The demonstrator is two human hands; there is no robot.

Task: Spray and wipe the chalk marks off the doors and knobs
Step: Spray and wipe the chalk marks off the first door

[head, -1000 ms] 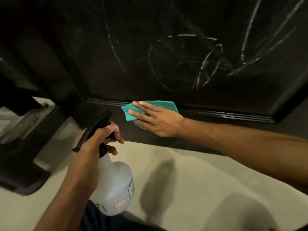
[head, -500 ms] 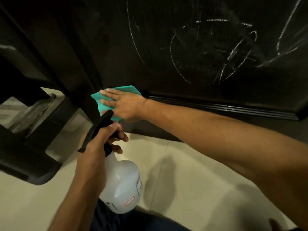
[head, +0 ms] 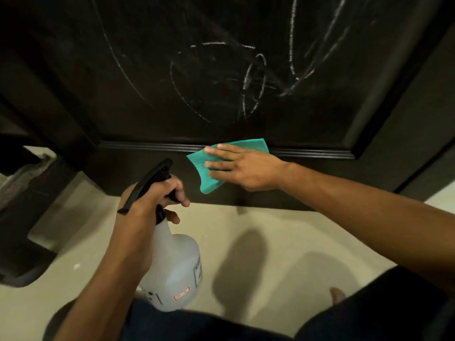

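Dark door [head: 221,99], faint sheen, white chalk marks [head: 248,84] dusty. Teal cloth [head: 209,178], finely textured weave. Spray bottle [head: 172,267]: translucent frosted plastic, black matt trigger head. Floor [head: 283,232] smooth, pale.

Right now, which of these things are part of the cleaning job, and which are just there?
Part of the job:
- dark door with chalk marks
- teal cloth, pressed flat by the right hand
- spray bottle, gripped by the left hand

Just there:
- tiled floor
- dark furniture at left
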